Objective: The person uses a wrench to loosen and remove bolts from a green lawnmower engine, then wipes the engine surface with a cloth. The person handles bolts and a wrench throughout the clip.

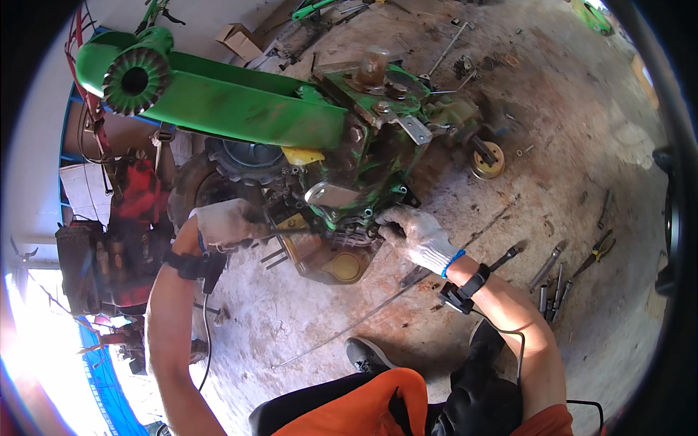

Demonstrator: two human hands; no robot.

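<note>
A green, oil-stained machine (367, 163) with a long green arm (243, 105) stands in front of me. My left hand (231, 224), in a whitish work glove, is closed around a dark, rod-like tool (291, 231). The tool points right, toward the machine's lower front; its tip is hard to make out. At the other side of that low section is my right hand (416, 234), gloved too, with its fingers curled against the metal parts (355, 237). What those fingers grip is hidden. Below the parts sits a yellowish-brown plate (320, 263) with a round yellow disc (346, 267).
Right of me on the concrete floor lie yellow-handled pliers (602, 248), several sockets (555, 296) and a dark ratchet-like tool (509, 254). A long thin rod (342, 333) crosses the floor before my feet. A brass-coloured pulley (488, 161) juts right; tyres (193, 189) stand left.
</note>
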